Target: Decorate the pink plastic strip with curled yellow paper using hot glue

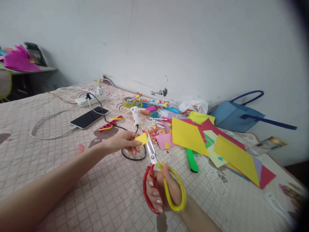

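Note:
My left hand (129, 141) pinches a small piece of yellow paper (142, 140) between thumb and fingers, above the table. My right hand (160, 190) is wrapped round the scissors (152, 156), which have one red and one yellow handle loop. The scissor blades point up and away, slightly parted, right beside the right edge of the yellow piece. Behind the blades lie small coloured paper scraps (156, 131). A white glue gun (135, 116) stands beyond my left hand, its black cable looping on the table.
A phone (89, 118) and a white power strip (90, 100) with cables lie at the left. Large yellow sheets (189, 136), red paper, a green strip (192, 160) and white string (214, 177) lie right. A blue bag (238, 115) rests by the wall.

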The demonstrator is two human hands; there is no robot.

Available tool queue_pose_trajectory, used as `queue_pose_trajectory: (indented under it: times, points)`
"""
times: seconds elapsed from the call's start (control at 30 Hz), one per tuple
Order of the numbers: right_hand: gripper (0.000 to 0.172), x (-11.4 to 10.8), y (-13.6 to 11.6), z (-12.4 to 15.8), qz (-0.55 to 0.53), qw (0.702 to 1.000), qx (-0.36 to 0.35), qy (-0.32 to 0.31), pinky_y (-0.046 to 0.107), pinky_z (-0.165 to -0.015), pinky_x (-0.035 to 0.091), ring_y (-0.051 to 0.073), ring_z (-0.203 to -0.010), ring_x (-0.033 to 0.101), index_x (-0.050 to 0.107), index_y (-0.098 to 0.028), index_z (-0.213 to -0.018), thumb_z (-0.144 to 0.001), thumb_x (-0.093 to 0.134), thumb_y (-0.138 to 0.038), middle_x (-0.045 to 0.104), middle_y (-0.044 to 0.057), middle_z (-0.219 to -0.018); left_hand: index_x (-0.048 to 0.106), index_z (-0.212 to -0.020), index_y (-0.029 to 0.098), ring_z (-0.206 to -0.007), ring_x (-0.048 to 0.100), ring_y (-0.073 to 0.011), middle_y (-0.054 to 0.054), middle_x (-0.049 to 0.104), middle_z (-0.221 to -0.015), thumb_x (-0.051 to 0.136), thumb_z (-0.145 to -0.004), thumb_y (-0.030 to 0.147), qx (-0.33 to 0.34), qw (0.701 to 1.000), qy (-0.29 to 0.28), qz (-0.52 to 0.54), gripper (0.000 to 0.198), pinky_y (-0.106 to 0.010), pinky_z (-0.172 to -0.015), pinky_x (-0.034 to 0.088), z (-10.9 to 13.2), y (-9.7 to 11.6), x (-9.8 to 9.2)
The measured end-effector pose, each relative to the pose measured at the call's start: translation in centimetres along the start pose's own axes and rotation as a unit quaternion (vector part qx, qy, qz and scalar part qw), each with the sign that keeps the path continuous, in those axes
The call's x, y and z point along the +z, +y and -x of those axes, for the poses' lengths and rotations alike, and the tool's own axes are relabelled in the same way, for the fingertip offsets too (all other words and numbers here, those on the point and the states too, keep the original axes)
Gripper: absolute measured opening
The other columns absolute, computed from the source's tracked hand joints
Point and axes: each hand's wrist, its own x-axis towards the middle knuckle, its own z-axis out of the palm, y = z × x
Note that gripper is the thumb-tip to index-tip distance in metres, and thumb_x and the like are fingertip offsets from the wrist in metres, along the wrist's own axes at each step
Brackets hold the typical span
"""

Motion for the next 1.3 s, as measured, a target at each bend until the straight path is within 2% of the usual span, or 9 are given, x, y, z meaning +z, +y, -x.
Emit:
queue_pose_trajectory:
  times: [0.3,0.53,0.87,0.93,1.0,1.07,1.13,1.2,1.3]
  points:
    - [0.063,0.3,0.8,0.0,0.025,0.999,-0.012,0.041,0.015,-0.025,0.033,0.003,-0.029,0.026,0.044,-0.019,-0.069,-0.066,0.032,-0.080,0.037,-0.008,-0.046,0.060,-0.074,0.013,-0.047,0.058,-0.0060,0.000,0.066,-0.063,0.068,-0.071,0.036,-0.001,1.000,-0.014,-0.015,0.025,-0.015,-0.047,0.044,0.1,0.1,-0.7]
    - [0.064,0.5,0.8,0.0,0.007,1.000,-0.005,0.028,0.017,-0.028,0.038,0.005,-0.033,0.033,0.048,-0.017,-0.072,-0.070,0.030,-0.078,0.040,-0.006,-0.048,0.056,-0.074,0.014,-0.046,0.058,-0.0083,0.000,0.067,-0.062,0.068,-0.070,0.038,-0.003,0.998,-0.042,-0.046,0.027,-0.017,-0.045,0.043,0.3,0.4,-0.3]
    - [0.059,0.2,0.7,0.0,-0.017,0.999,-0.020,0.026,0.015,-0.026,0.034,0.003,-0.030,0.028,0.047,-0.016,-0.069,-0.076,0.031,-0.073,0.038,-0.007,-0.045,0.055,-0.075,0.015,-0.048,0.060,-0.0093,0.000,0.068,-0.064,0.067,-0.072,0.039,0.001,0.996,-0.057,-0.068,0.027,-0.017,-0.045,0.044,0.3,0.4,-0.8]
    - [0.058,0.0,0.3,0.0,-0.004,0.998,-0.035,0.053,0.015,-0.024,0.031,0.003,-0.028,0.026,0.045,-0.017,-0.067,-0.076,0.033,-0.073,0.036,-0.008,-0.044,0.055,-0.075,0.015,-0.048,0.060,-0.0092,0.001,0.067,-0.064,0.067,-0.071,0.040,-0.007,0.995,-0.067,-0.071,0.027,-0.017,-0.046,0.045,0.4,0.3,-0.8]
    - [0.054,0.0,-0.3,0.0,0.038,0.990,-0.078,0.114,0.015,-0.025,0.030,0.003,-0.029,0.027,0.044,-0.018,-0.068,-0.075,0.038,-0.072,0.036,-0.009,-0.045,0.056,-0.075,0.015,-0.048,0.060,-0.0089,0.001,0.067,-0.063,0.068,-0.070,0.040,-0.023,0.994,-0.082,-0.069,0.028,-0.017,-0.046,0.045,0.4,0.2,-0.3]
    - [0.045,0.2,-1.0,0.0,0.130,0.962,-0.140,0.196,0.014,-0.029,0.032,0.003,-0.032,0.032,0.044,-0.018,-0.070,-0.075,0.051,-0.062,0.039,-0.009,-0.047,0.056,-0.075,0.015,-0.048,0.060,-0.0087,0.000,0.067,-0.064,0.067,-0.071,0.041,-0.037,0.992,-0.104,-0.061,0.028,-0.016,-0.046,0.045,0.5,-0.1,0.7]
    - [0.035,0.4,-1.5,0.0,0.230,0.917,-0.185,0.267,0.014,-0.034,0.035,0.003,-0.036,0.038,0.046,-0.018,-0.074,-0.073,0.064,-0.047,0.043,-0.008,-0.052,0.057,-0.076,0.015,-0.050,0.061,-0.0093,-0.001,0.068,-0.065,0.064,-0.073,0.042,-0.049,0.989,-0.132,-0.048,0.028,-0.017,-0.047,0.045,0.6,-0.5,2.0]
    - [0.032,0.5,-1.6,-0.1,0.284,0.889,-0.195,0.301,0.015,-0.036,0.036,0.003,-0.039,0.041,0.046,-0.018,-0.077,-0.069,0.070,-0.038,0.045,-0.008,-0.057,0.058,-0.078,0.015,-0.051,0.062,-0.0105,-0.002,0.068,-0.066,0.063,-0.074,0.044,-0.063,0.985,-0.154,-0.036,0.029,-0.018,-0.048,0.046,0.8,-1.0,3.3]
    - [0.031,0.4,-1.4,-0.4,0.301,0.876,-0.193,0.324,0.016,-0.035,0.034,0.003,-0.039,0.040,0.046,-0.018,-0.077,-0.068,0.069,-0.035,0.045,-0.009,-0.059,0.060,-0.078,0.015,-0.053,0.063,-0.0116,-0.004,0.068,-0.068,0.059,-0.076,0.047,-0.069,0.982,-0.173,-0.022,0.033,-0.020,-0.049,0.047,1.0,-1.6,4.6]
